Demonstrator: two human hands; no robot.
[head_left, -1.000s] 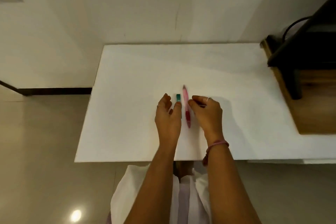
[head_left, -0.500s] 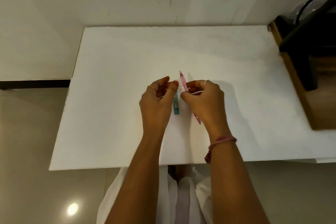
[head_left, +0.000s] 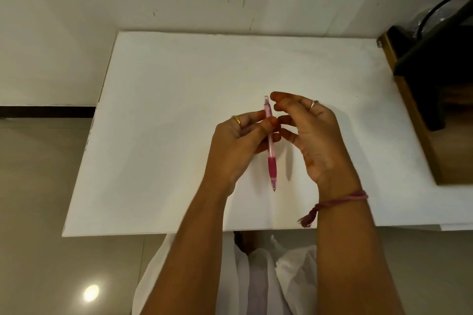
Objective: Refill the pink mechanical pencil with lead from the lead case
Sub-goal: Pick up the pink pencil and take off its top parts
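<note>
The pink mechanical pencil (head_left: 270, 153) is held above the white table (head_left: 166, 115), its cap end pointing away from me and its tip toward me. My left hand (head_left: 238, 146) pinches the barrel between thumb and fingers, just above the darker pink grip. Just to the pencil's right is my right hand (head_left: 317, 140), fingers spread and curled, with the fingertips close to the cap end and nothing held. The teal lead case is not visible; it may be hidden by my left hand.
A wooden shelf (head_left: 419, 120) holding a dark object (head_left: 435, 64) stands at the table's right edge. The wall is right behind the table's far edge. The floor lies to the left and in front.
The pencil has gone from my right hand to my left and risen off the table. My right hand has let go and spread. The teal lead case has dropped out of sight.
</note>
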